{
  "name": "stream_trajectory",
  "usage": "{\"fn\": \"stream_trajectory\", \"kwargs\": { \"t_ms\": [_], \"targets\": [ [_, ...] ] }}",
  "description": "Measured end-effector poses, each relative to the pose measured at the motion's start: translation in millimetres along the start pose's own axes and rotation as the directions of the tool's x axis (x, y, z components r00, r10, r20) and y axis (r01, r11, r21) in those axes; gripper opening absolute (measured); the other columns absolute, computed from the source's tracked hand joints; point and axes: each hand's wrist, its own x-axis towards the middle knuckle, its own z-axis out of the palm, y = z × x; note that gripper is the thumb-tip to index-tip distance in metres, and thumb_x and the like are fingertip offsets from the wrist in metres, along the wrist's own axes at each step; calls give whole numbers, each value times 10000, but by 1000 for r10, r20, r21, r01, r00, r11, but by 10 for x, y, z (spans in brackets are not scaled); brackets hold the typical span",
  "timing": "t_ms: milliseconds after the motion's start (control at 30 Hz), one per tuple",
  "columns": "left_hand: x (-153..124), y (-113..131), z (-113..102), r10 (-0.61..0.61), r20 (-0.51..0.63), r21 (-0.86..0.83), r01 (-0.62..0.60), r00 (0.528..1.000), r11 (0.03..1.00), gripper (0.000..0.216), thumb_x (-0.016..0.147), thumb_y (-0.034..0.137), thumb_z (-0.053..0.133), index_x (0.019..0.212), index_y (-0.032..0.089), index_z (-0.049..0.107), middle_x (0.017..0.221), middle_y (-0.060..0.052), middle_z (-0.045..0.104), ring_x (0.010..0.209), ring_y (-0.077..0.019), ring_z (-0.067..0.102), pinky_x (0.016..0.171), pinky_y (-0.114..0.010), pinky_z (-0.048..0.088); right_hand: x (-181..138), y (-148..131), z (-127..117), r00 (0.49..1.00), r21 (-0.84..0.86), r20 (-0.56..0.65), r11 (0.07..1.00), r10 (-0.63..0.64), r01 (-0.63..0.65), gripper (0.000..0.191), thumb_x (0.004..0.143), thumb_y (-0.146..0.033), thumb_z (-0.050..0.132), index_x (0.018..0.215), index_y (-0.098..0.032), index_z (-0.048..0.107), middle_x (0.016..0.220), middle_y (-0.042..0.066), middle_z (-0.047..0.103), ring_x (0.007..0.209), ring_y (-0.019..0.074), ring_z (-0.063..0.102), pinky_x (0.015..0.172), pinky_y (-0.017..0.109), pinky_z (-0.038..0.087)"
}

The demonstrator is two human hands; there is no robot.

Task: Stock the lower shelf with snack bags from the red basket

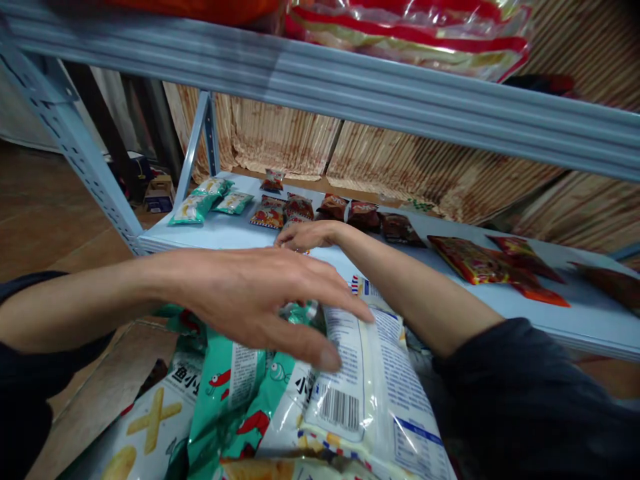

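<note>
My left hand stretches across from the left, fingers extended and apart, just above a white snack bag with printed text and a barcode. Its fingertips are near the bag; I cannot tell if they touch it. My right hand reaches beyond it to the blue-grey shelf, fingers curled down over a small snack bag that shows only as a coloured edge. Right behind that hand lie red-and-white snack bags. Green snack bags with a red shrimp picture are heaped below my left hand.
Green-and-white bags lie at the shelf's left end. Brown bags and red-yellow packets lie farther right. An upper shelf beam crosses overhead, bearing large red-edged packages. A slotted upright stands at left.
</note>
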Motion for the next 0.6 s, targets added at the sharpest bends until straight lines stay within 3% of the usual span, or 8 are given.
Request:
{"fn": "stream_trajectory", "kwargs": {
  "t_ms": [167, 367, 500, 600],
  "targets": [
    [172, 91, 248, 99, 23, 38, -100, 995, 994, 677, 630, 456, 674, 1239, 236, 477, 1302, -76, 443, 1197, -285, 387, 946, -358, 325, 87, 86, 75, 999, 105, 31, 993, 44, -47, 263, 712, -261, 611, 964, -186, 615, 1069, 63, 605, 880, 152, 589, 734, 279, 482],
    [232, 62, 430, 37, -8, 85, -37, 999, 996, 523, 695, 256, 605, 1202, 181, 500, 1281, -119, 446, 1157, -276, 425, 920, -371, 353, 89, 92, 70, 998, 132, 24, 990, 54, -57, 297, 731, -265, 606, 1011, -169, 601, 1095, 83, 598, 910, 158, 586, 750, 278, 477],
    [226, 65, 343, -2, -102, -51, -3, 995, 999, 486, 666, 162, 572, 1150, 177, 531, 1229, -92, 499, 1098, -230, 472, 924, -332, 352, 74, 82, 31, 999, 164, 11, 985, 42, -43, 276, 755, -268, 582, 1016, -179, 594, 1062, 71, 608, 895, 153, 589, 747, 270, 483],
    [178, -19, 174, -163, -117, -282, 124, 980, 951, 439, 697, 208, 559, 1135, 193, 532, 1151, -58, 555, 1033, -207, 517, 885, -324, 382, -4, 88, -3, 998, 100, -8, 993, -57, 57, 260, 767, -250, 561, 1013, -175, 600, 1009, 52, 620, 865, 158, 588, 754, 302, 493]
  ]
}}
